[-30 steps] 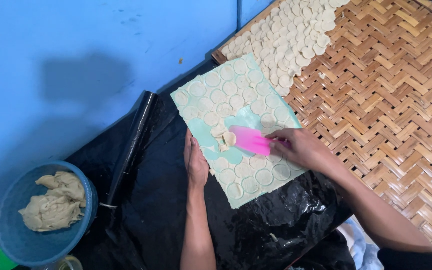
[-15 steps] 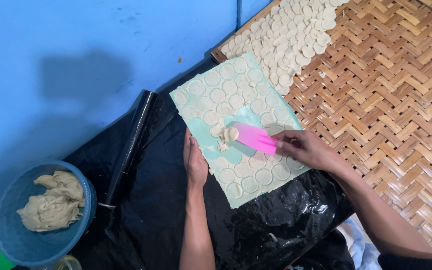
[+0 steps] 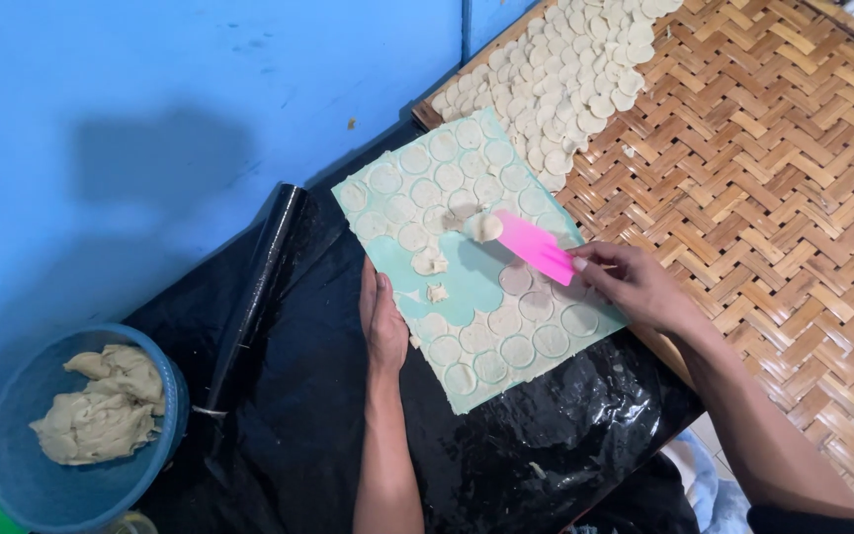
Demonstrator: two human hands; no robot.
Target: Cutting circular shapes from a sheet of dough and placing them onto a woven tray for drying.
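Pink scraper (image 3: 536,247) pinched in right hand (image 3: 635,287) fingers, lifting dough discs (image 3: 506,341) off pale green sheet (image 3: 467,297); left hand (image 3: 384,321) flat, fingers together, steadying sheet edge; black plastic (image 3: 348,425) beneath; woven tray (image 3: 793,178) beside, blue bowl (image 3: 81,465) apart.

The right hand (image 3: 635,287) holds a flat pink plastic scraper (image 3: 536,246) against the pale green mat (image 3: 447,272) of dough rounds; the left hand (image 3: 384,321) presses the mat's edge.

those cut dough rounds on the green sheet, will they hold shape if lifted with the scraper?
Probably floppy: the dough rounds look thin and flat on the green sheet. Likely sticky too, since a scrap has bunched at the tip of the pink scraper in the right hand. Light, easily torn.
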